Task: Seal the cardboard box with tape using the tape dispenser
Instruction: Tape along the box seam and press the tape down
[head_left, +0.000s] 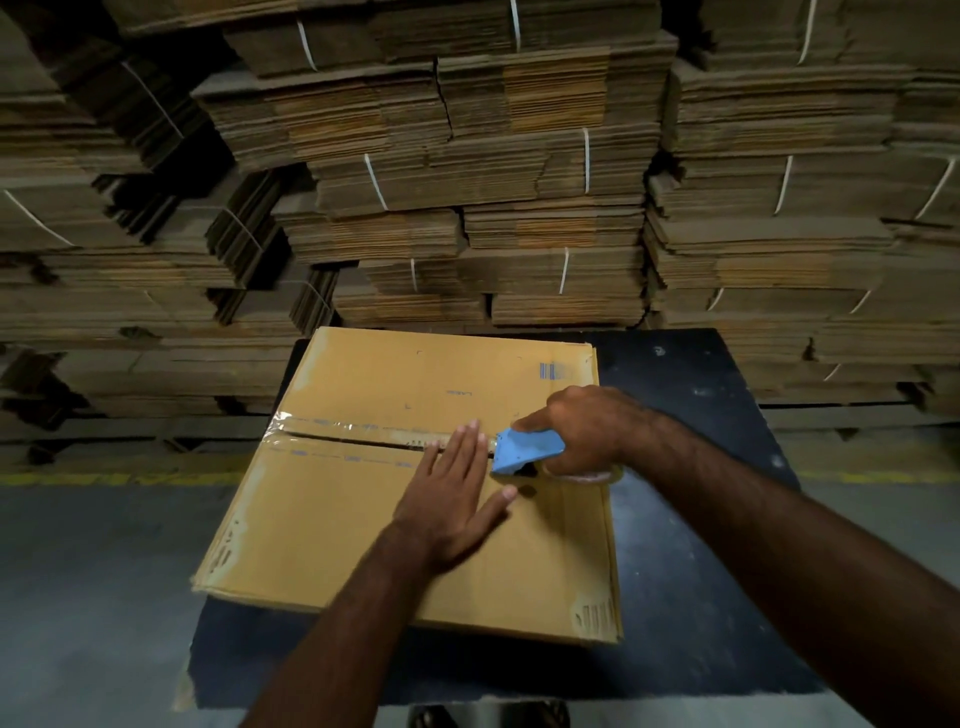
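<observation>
Right hand is gripping a blue tape dispenser against the centre seam of a closed cardboard box, near its right edge. Left hand is lying flat with fingers spread, pressing the flaps just beside the dispenser. Clear tape is covering the seam leftward, and the box is sitting on a dark table before stacks of flattened cardboard.
</observation>
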